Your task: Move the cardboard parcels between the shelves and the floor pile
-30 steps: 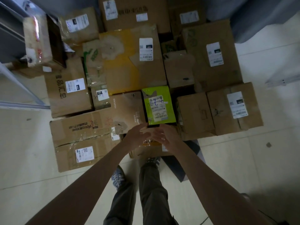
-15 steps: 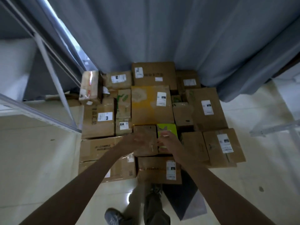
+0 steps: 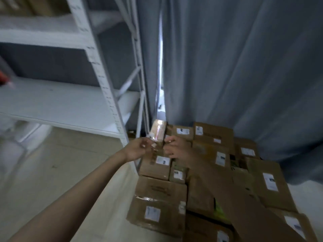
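- Your two bare forearms reach forward from the bottom of the view, over a pale tiled floor [image 3: 52,180].
- Low on your right, a pile of cardboard parcels [image 3: 201,180] lies on the floor, most with white shipping labels; a sliver of yellow-green packaging [image 3: 219,209] shows beside your right forearm.
- Nearest you in the pile is a long taped box [image 3: 157,210] with one label on its side.
- Your left hand [image 3: 138,150] is raised at the pile's far left corner, its fingers [image 3: 148,145] curled toward a small tape-wrapped parcel [image 3: 158,132] that stands on end there.
- Your right hand [image 3: 176,148] faces it from the other side, fingers bent inward near the same parcel.
- The picture is blurred, so I cannot tell whether either hand actually grips the parcel or only touches it.
- To your left stands a white metal shelving unit [image 3: 97,67] with bare shelf boards.
- Behind everything hangs a grey-blue curtain [image 3: 236,67], with a narrow bright gap near the shelving.
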